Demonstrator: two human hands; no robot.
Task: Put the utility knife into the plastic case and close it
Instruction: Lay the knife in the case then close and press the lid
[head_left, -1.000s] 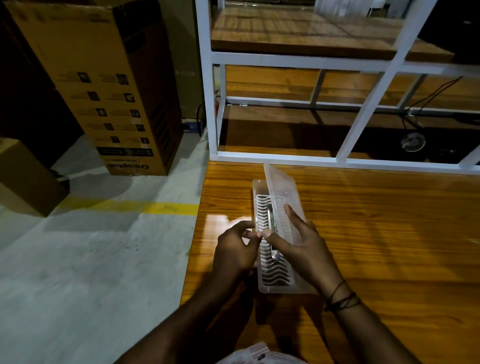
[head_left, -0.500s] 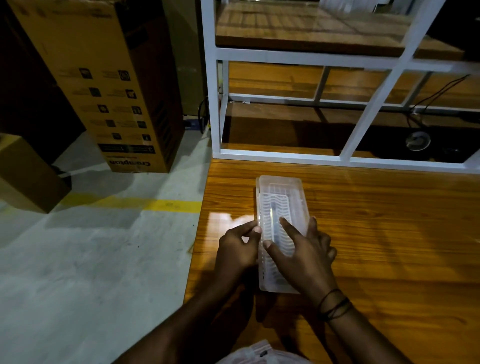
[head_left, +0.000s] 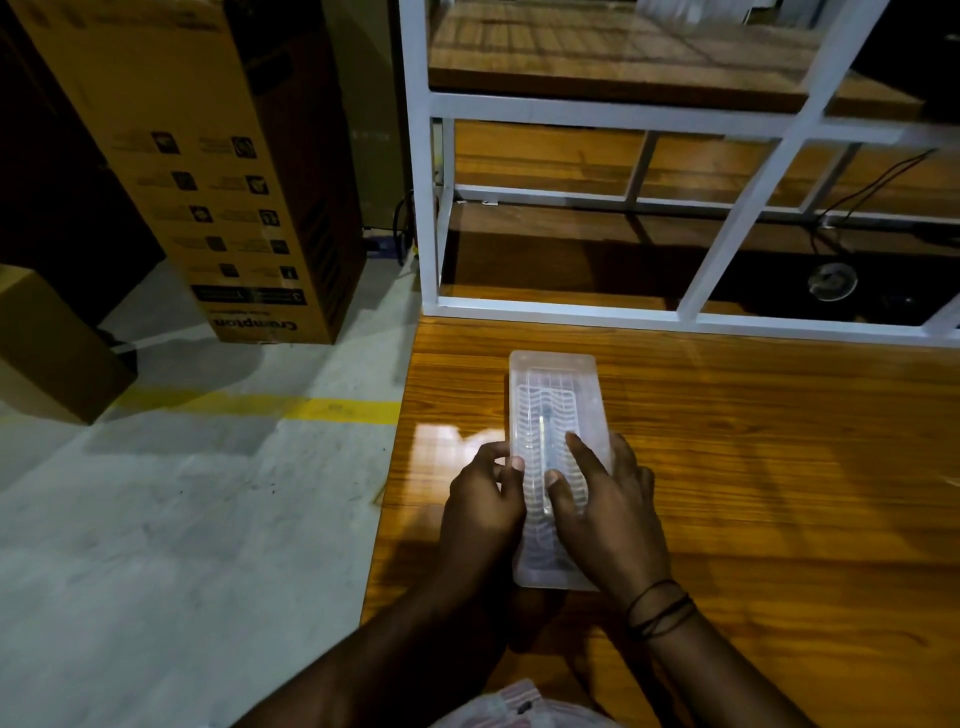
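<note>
A clear plastic case (head_left: 553, 387) lies lengthwise on the wooden table (head_left: 753, 467), its lid down flat. Through the lid a slim utility knife (head_left: 544, 431) shows faintly along the case's middle. My left hand (head_left: 485, 501) presses against the case's left edge with thumb and fingertips. My right hand (head_left: 605, 512) lies on top of the lid, thumb and forefinger spread over it, the other fingers wrapped at the right edge. The case's near half is partly hidden under both hands.
A white metal shelf frame (head_left: 571, 306) with wooden boards stands along the table's far edge. The table's left edge drops to a concrete floor with a yellow line (head_left: 322, 410). A tall cardboard box (head_left: 208, 171) and a smaller one (head_left: 47, 343) stand on the floor at left.
The lid stood upright a second ago; my right hand has swung it down onto the case and now presses on it. My left hand stayed at the left edge.
</note>
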